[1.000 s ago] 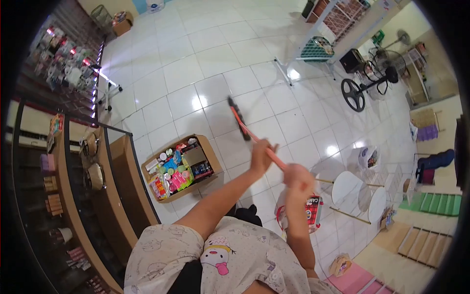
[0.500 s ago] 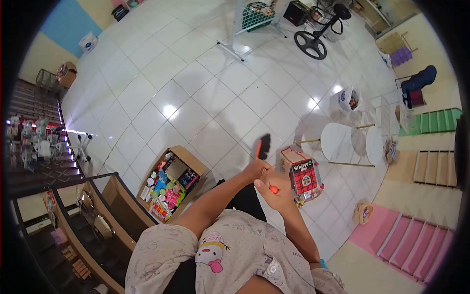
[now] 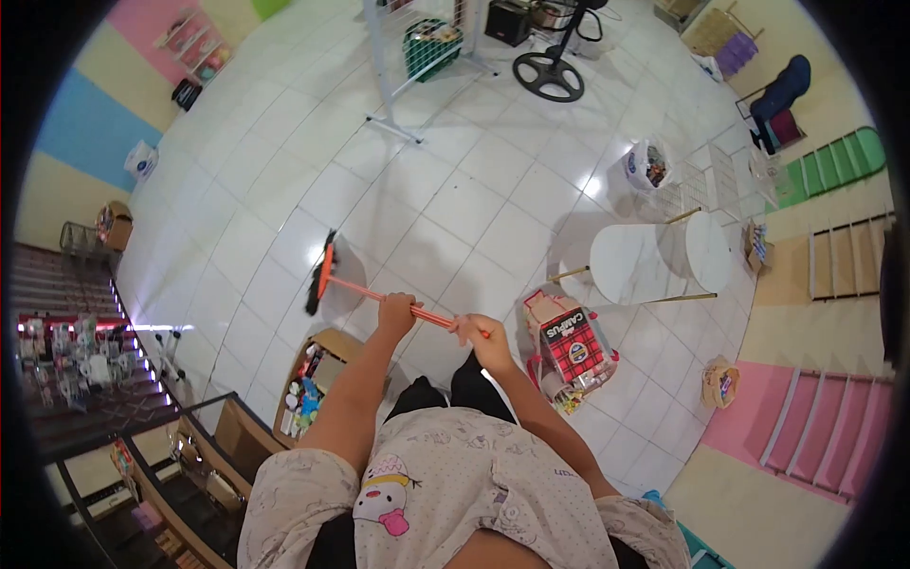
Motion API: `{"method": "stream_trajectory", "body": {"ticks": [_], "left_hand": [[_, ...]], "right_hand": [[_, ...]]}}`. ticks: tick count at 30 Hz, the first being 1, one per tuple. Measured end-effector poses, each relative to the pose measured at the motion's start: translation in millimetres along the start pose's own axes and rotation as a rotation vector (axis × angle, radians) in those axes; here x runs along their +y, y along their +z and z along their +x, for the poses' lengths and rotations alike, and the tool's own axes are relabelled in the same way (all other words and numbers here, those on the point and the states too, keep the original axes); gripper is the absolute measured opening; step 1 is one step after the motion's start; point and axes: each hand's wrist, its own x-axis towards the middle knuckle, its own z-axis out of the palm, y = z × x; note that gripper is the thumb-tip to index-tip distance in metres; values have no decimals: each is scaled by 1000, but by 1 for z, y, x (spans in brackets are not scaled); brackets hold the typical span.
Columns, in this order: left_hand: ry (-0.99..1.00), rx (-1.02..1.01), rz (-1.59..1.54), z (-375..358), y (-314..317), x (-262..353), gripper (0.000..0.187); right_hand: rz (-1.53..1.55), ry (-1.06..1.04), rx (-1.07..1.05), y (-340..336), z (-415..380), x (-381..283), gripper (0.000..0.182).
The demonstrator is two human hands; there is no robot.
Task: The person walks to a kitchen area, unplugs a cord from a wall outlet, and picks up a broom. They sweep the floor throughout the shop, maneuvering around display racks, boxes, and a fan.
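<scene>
A broom with an orange handle (image 3: pixel 355 287) and an orange head with black bristles (image 3: pixel 322 275) stretches out to the left in front of me. My left hand (image 3: pixel 396 312) is wrapped around the handle partway along. Near the handle's end, my right hand (image 3: pixel 480 338) closes on it, and the orange tip sticks out past the fingers. The broom head is at the white tiled floor, over to the left. Below it, a cardboard box (image 3: pixel 336 343) of colourful small goods is partly hidden behind my left arm.
At my right stands a red plaid bag marked CAMPUS (image 3: pixel 575 346). Beyond it are a white marble-top table (image 3: pixel 630 266) and a white bag of items (image 3: pixel 648 165). A black fan base (image 3: pixel 548 78) and a white rack (image 3: pixel 393 123) stand ahead; wooden shelving (image 3: pixel 237 436) is at left.
The broom head has swung from straight ahead to the far left. Both hands have shifted left and spread apart along the handle. The view has moved a little too.
</scene>
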Motion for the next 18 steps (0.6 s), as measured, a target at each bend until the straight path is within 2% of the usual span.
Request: {"method": "stream_trajectory", "body": {"ticks": [2, 3, 4, 6, 7, 9, 11, 13, 15, 16, 17, 18], "left_hand": [[81, 41, -140, 32, -5, 38, 32], [46, -14, -148, 45, -6, 64, 33], [9, -70, -152, 60, -7, 95, 35], [81, -96, -162, 90, -14, 165, 34], [84, -137, -237, 102, -19, 200, 31], [116, -231, -380, 121, -24, 263, 26], [156, -339, -538, 136, -20, 311, 24], [171, -448, -720, 143, -10, 345, 26], [406, -367, -739, 155, 71, 335, 24], [510, -336, -873, 156, 81, 332, 23], [621, -316, -1002, 158, 91, 330, 22], [439, -439, -1020, 161, 81, 327, 23]], "right_hand": [[14, -5, 116, -43, 11, -27, 32], [49, 18, 185, -67, 13, -44, 32], [59, -58, 226, -91, 16, -63, 33], [26, -161, 331, -131, 24, -120, 36], [-19, -181, 399, -144, 25, -157, 37], [82, -309, 415, -158, 24, -223, 38], [-17, -337, 446, -161, 14, -267, 39], [-147, -344, 507, -165, 6, -273, 39], [-502, -435, 440, -161, 6, -258, 38], [-678, -474, 401, -159, 9, -249, 37], [-643, -491, 357, -155, 14, -239, 36], [-610, -508, 310, -155, 18, -229, 35]]}}
